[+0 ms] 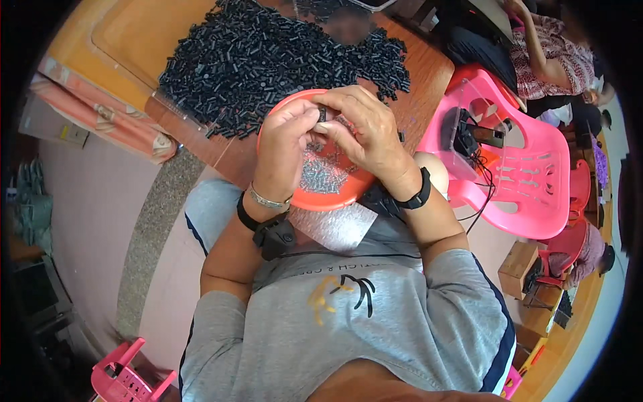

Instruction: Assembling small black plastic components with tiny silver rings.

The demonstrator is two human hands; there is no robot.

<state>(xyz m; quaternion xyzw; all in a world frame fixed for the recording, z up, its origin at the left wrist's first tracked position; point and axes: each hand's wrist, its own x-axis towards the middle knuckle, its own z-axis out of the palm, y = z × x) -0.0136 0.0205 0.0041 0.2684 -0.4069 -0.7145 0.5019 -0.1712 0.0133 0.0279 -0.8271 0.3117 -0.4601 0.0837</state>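
Observation:
Between my fingertips is a small black cylindrical part [321,115], mostly covered by the fingers. My left hand [282,144] pinches it from the left, with thumb and forefinger pressed together. From the other side my right hand [367,127] grips the same part, its fingers bent over the top. Both hands are above an orange-red plastic basin [343,201]. Many tiny silvery metal pieces, which look like screws or pins [320,175], lie in the bottom of the basin. Past the basin, a broad heap of similar black parts [268,63] covers much of the table.
The basin is at the brown wooden table's [435,70] near edge, above my lap. To the right stands a pink plastic chair [529,181] bearing a clear box [462,144] and black cables. Other people [552,57] sit at the right. A patterned cloth [107,120] hangs at the left.

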